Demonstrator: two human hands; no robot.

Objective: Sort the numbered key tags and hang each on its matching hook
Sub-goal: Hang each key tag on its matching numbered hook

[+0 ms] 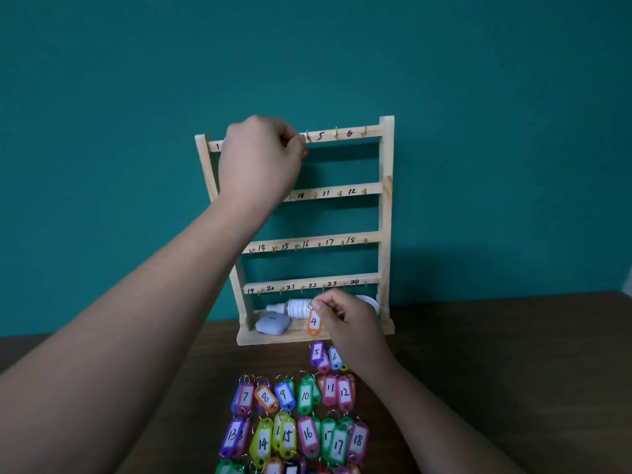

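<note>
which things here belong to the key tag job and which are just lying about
Job: wooden hook rack; orange tag 4, pinched by the right hand; red tag, held by the left hand at the top rail; numbered tags in rows on the table.
Lying about: white spray bottle, pale blue case and white round object, all at the rack's base.

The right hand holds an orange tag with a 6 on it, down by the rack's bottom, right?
Not quite: in the head view, the orange tag held by the right hand says 4, not 6. It is down by the bottom of the rack.
</note>
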